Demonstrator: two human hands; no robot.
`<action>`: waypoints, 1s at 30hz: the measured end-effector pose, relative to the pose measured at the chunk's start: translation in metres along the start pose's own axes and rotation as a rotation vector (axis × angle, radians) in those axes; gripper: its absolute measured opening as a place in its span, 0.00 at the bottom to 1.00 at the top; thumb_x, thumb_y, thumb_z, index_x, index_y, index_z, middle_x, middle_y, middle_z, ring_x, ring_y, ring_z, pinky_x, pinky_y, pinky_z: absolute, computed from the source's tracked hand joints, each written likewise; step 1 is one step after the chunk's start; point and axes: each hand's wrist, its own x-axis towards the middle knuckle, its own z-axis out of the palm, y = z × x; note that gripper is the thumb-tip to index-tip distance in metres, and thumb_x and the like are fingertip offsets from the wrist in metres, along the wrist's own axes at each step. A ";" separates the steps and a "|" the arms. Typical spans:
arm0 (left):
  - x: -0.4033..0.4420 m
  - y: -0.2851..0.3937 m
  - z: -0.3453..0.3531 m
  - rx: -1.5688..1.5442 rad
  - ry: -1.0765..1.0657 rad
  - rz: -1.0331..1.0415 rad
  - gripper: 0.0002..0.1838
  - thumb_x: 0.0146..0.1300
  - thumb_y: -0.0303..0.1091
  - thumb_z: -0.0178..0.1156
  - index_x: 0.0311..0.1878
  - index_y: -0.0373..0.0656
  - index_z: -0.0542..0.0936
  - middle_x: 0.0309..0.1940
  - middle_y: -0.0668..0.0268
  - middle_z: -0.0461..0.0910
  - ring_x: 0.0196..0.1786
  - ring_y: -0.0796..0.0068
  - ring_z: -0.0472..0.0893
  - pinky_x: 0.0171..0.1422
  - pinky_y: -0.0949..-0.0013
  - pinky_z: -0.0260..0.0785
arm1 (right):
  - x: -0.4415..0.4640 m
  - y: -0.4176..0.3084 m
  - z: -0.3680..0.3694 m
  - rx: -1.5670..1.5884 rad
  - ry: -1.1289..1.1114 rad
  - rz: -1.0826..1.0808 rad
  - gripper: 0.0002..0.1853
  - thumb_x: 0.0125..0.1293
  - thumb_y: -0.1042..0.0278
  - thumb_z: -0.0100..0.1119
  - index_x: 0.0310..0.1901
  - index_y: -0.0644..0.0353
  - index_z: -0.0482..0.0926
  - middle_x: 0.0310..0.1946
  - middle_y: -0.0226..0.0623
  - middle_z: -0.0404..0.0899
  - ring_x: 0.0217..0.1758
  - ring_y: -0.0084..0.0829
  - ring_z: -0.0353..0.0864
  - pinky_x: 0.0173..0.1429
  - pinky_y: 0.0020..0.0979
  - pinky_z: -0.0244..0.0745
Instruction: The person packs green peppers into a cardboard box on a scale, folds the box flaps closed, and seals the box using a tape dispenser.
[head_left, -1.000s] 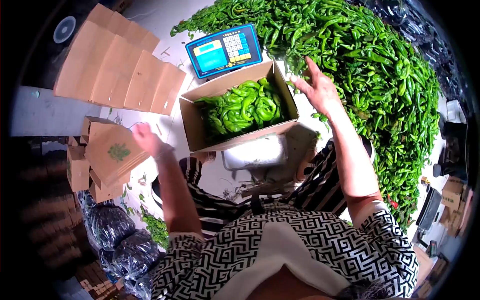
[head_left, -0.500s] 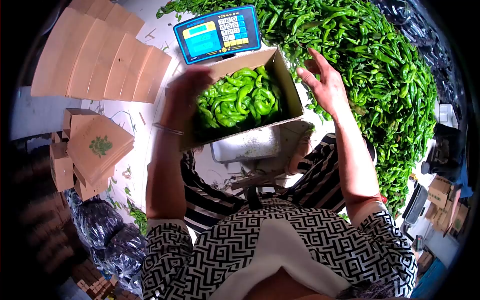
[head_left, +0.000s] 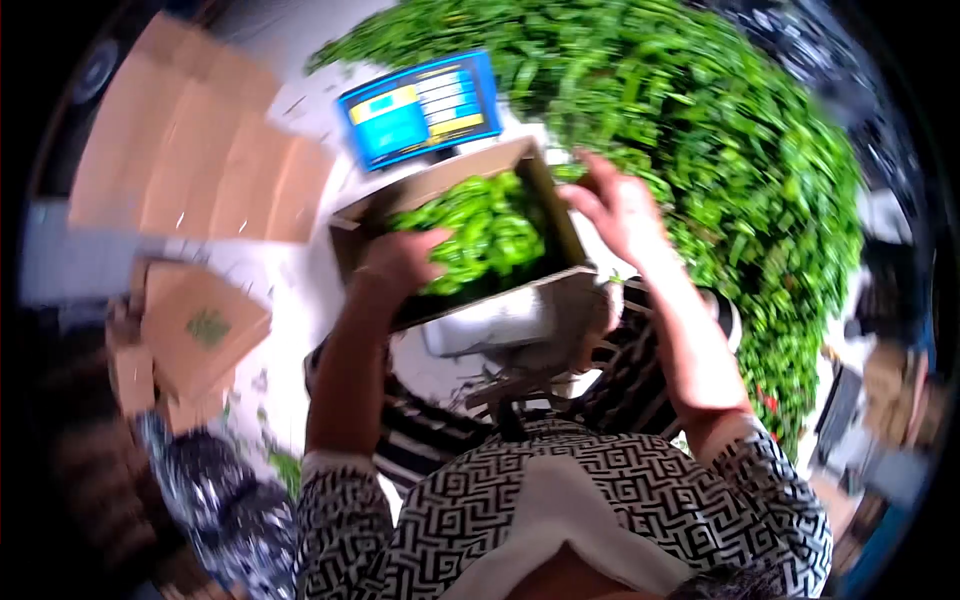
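A cardboard box (head_left: 450,180) stands in front of me, partly filled with green peppers (head_left: 490,235). My left hand (head_left: 405,262) reaches over its near left side, with the fingers down at the peppers. Motion blurs those fingers, so I cannot make out whether they grip any. At the box's right wall is my right hand (head_left: 625,215), open, its thumb parted from the fingers and nothing in it. The thumb tip comes close to the rim; whether it touches cannot be seen. Behind the box rises the blue display of a scale (head_left: 420,110).
A large heap of green peppers (head_left: 740,170) spreads across the back and right. Stacked flat cardboard (head_left: 200,140) lies at the left, with folded cartons (head_left: 205,330) nearer. Dark plastic bags (head_left: 225,490) sit at lower left. A white container (head_left: 490,325) shows below the box.
My left hand has come down from above the box's left edge into the box. My right hand has moved left, nearer the box wall. The whole view has shifted and blurred.
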 end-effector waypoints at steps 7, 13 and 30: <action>-0.010 0.050 -0.065 -0.334 0.322 0.079 0.17 0.62 0.32 0.58 0.54 0.37 0.76 0.40 0.64 0.81 0.39 0.75 0.77 0.45 0.73 0.69 | -0.038 0.003 -0.092 0.295 0.014 -0.329 0.21 0.61 0.61 0.61 0.53 0.65 0.76 0.44 0.49 0.80 0.46 0.42 0.81 0.49 0.35 0.75; -0.029 0.033 -0.069 -0.685 0.491 0.055 0.20 0.68 0.37 0.53 0.59 0.35 0.73 0.38 0.69 0.77 0.39 0.84 0.71 0.45 0.80 0.64 | -0.061 0.034 -0.165 0.064 0.253 -0.244 0.25 0.61 0.59 0.62 0.58 0.59 0.73 0.51 0.43 0.78 0.53 0.38 0.78 0.55 0.36 0.75; -0.040 0.034 -0.077 -1.179 0.538 -0.147 0.29 0.67 0.49 0.55 0.63 0.37 0.68 0.45 0.65 0.75 0.46 0.76 0.73 0.46 0.72 0.66 | 0.050 0.304 -0.314 -0.189 0.423 0.898 0.58 0.38 0.29 0.69 0.71 0.37 0.54 0.75 0.48 0.28 0.74 0.65 0.26 0.74 0.57 0.35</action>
